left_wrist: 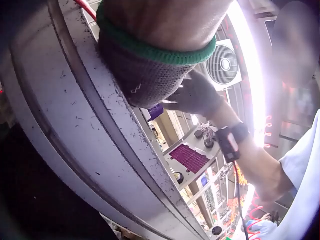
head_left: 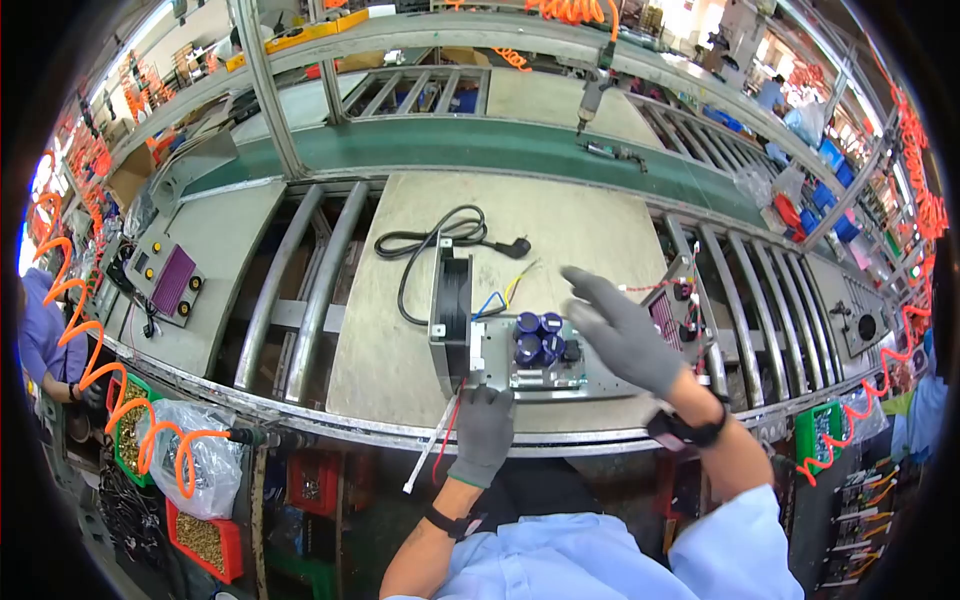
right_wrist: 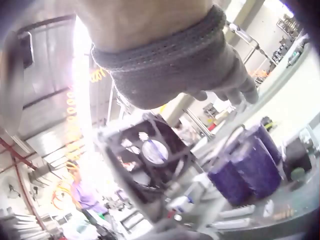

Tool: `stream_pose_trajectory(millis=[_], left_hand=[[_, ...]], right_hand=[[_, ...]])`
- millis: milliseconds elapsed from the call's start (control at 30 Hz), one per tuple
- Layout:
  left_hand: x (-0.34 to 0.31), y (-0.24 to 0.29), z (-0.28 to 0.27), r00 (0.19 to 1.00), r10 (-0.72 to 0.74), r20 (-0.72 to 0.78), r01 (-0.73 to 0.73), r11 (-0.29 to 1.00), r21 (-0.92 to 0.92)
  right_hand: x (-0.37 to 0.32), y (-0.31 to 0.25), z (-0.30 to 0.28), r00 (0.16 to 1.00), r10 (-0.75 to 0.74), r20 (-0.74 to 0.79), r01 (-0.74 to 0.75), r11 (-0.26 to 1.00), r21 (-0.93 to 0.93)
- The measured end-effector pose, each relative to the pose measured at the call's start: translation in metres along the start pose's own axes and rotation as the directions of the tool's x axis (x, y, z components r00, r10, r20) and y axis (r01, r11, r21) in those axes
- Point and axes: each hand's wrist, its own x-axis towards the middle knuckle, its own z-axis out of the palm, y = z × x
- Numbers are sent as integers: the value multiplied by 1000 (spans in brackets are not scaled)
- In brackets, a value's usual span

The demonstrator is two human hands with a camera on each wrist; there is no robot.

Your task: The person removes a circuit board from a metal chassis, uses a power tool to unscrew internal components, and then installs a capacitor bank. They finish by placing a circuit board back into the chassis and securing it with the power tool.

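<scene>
1. A metal tray point(head_left: 597, 384) sits on the pale table point(head_left: 370, 350), close to its near edge. A tall black fan point(head_left: 457, 300) stands up at the tray's left end.
2. Four fat purple cans point(head_left: 538, 338) stand in a bunch on the tray, to the right of the fan.
3. The left hand point(head_left: 484, 436), in a gray glove, touches the near edge of the tray, just below the fan. I cannot tell how tight its fingers are.
4. A red wire point(head_left: 447, 440) and a white wire point(head_left: 426, 456) hang down just beside that hand.
5. The right hand point(head_left: 625, 335), in a gray glove too, is open wide in the air over the tray's right part. Its fingers are long and point to the far left.
6. A black cord point(head_left: 403, 285) with a plug point(head_left: 519, 247) loops on the table behind the fan. Blue and yellow wires point(head_left: 512, 293) stick up between the fan and the cans.
7. Metal rollers point(head_left: 325, 290) are on both sides of the table.
</scene>
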Motion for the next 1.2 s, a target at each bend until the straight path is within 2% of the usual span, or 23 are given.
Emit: stream_pose_trajectory(millis=[33,167,233,267,300,367,433,467,500,600,667,733,767,867,967,1133,1200], left_hand=[[2,1,-3,1000,6,9,-6,1000,-7],[5,4,-9,999,16,32,-15,1000,-11],[5,6,-12,997,-1,79,3,1000,-24],[4,6,-12,994,-7,106,7,1000,-1],[4,6,-12,992,-10,126,7,1000,23],[4,10,-14,994,-29,109,28,1000,10],[5,10,-13,996,-14,90,14,1000,1],[4,10,-13,991,-47,123,48,999,-4],[4,10,-15,988,-48,146,50,999,-7],[-7,-4,-4,987,-21,160,19,1000,12],[-14,-4,2,982,-90,164,84,996,40],[-8,-3,6,988,-56,143,56,998,5],[-9,-4,5,990,-69,124,68,998,17],[-13,-5,4,970,-132,202,124,991,53],[-16,-9,11,946,-173,276,168,985,42],[-23,-19,19,989,-38,143,26,996,86],[-21,-19,19,983,-36,177,9,988,152]], right_hand=[[-9,-18,-22,998,40,40,-43,996,73],[-24,-80,-111,974,125,186,-153,978,139],[-9,-91,-152,957,126,263,-153,985,85],[11,-97,-174,941,172,293,-151,984,-91],[32,-82,-190,950,130,285,-111,990,-83],[87,-53,-217,945,269,186,-223,945,-238],[142,-6,-239,948,279,155,-204,903,-379],[171,16,-245,931,336,144,-247,868,-430],[198,35,-248,911,389,134,-284,831,-479],[276,80,-242,905,425,-7,-360,758,-543],[337,131,-235,965,255,-68,-240,742,-625],[387,174,-213,989,135,-61,-141,739,-659],[413,192,-200,995,90,-45,-97,748,-656],[460,236,-158,1000,17,-14,-22,780,-625],[465,252,-138,999,32,-42,-51,794,-606],[403,242,-134,996,38,-84,-79,823,-562],[371,222,-132,994,20,-105,-72,849,-523]])
